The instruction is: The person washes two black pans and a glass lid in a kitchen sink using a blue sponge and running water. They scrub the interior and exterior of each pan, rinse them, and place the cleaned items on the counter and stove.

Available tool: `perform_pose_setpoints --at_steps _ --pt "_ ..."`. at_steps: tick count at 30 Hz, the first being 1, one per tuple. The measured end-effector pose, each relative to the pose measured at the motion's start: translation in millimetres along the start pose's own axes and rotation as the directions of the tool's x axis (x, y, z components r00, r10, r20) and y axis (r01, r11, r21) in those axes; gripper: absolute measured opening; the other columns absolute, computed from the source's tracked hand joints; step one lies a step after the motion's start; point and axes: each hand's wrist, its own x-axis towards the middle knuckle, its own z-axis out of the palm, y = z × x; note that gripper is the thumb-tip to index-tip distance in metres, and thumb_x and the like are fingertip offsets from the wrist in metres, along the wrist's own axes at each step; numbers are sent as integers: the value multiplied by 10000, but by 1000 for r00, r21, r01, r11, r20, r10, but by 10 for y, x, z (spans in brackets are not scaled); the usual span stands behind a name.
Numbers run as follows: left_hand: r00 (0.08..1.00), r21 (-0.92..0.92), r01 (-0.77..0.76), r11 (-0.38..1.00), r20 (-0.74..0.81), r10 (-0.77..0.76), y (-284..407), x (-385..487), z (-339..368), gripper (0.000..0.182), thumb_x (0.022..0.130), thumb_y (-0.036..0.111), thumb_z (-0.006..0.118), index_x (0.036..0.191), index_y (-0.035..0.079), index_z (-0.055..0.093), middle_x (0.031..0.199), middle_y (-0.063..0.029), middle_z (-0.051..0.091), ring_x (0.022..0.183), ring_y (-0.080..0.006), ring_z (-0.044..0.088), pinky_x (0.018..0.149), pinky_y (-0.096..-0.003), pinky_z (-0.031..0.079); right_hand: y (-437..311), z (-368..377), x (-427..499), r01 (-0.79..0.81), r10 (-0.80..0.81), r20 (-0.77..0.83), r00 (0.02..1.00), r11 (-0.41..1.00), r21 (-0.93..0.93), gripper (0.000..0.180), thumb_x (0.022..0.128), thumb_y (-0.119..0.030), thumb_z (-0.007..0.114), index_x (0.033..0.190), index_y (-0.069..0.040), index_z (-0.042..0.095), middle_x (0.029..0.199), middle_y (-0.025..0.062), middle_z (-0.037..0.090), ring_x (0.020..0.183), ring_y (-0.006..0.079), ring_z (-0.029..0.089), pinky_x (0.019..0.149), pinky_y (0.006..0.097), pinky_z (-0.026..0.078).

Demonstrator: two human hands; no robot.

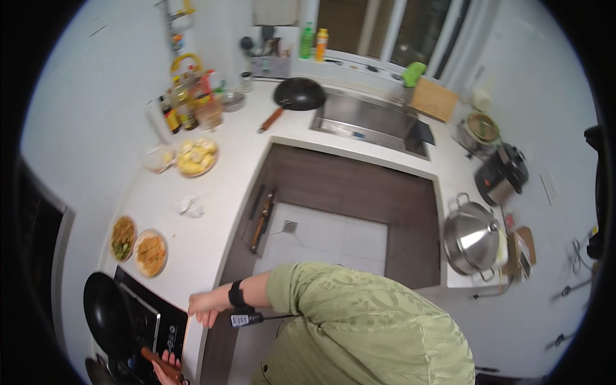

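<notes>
At the lower left, my left hand is around the brown handle of a black wok. The wok is tilted over a black glass cooktop, its dark side turned up to view. My right hand, with a black band on the wrist, hangs at the counter edge beside the cooktop. Its fingers are loosely bent and hold nothing that I can see. Past the cooktop stand a plate of shredded food and a plate of food with green pieces.
A crumpled white plastic bag, a plate of yellow food pieces and several bottles stand along the counter. A second wok sits by the steel sink. Rightward are a lidded steel pot and an electric cooker.
</notes>
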Motion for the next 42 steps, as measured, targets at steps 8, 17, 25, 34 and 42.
perform_pose_setpoints --at_steps 8,17,25,34,42 --pt "974 -330 24 944 221 53 -598 -291 -206 752 804 716 451 1290 142 464 1224 -116 563 1159 -333 508 1045 -503 328 547 -2592 -2655 315 -158 -901 403 949 -25 175 775 -197 668 914 -116 599 782 22 584 689 137 565 553 345 519" --pt "1000 -306 -23 952 -4 23 -1202 -436 1350 719 755 660 537 1165 70 543 1212 -129 519 1147 -350 454 970 -520 364 1085 -5152 -7244 219 28 -484 -874 914 -342 358 663 -77 670 979 -13 513 897 159 596 843 290 594 791 391 474" --pt "999 -93 10 996 46 -6 -1011 -325 4749 600 774 560 550 1102 57 542 1087 -120 519 1026 -330 481 876 -498 401 2109 -6210 -10390 412 412 -57 -909 870 -272 434 656 -103 691 996 119 539 934 242 633 854 341 630 783 397 470" --pt "1000 30 14 999 -10 -13 -830 -48 6420 468 795 446 566 1031 43 540 946 -109 520 889 -308 510 769 -473 442 2663 -6444 -11434 517 457 -262 -850 817 -255 663 643 -69 708 1240 45 444 1048 161 577 887 255 571 788 364 457" --pt "951 -33 8 999 -309 -18 -899 -8 5258 354 813 346 580 968 30 539 821 -100 520 767 -288 537 674 -451 479 2740 -6416 -11437 251 189 -247 -950 934 -253 249 676 -82 662 886 37 602 794 49 599 683 169 519 649 327 438"
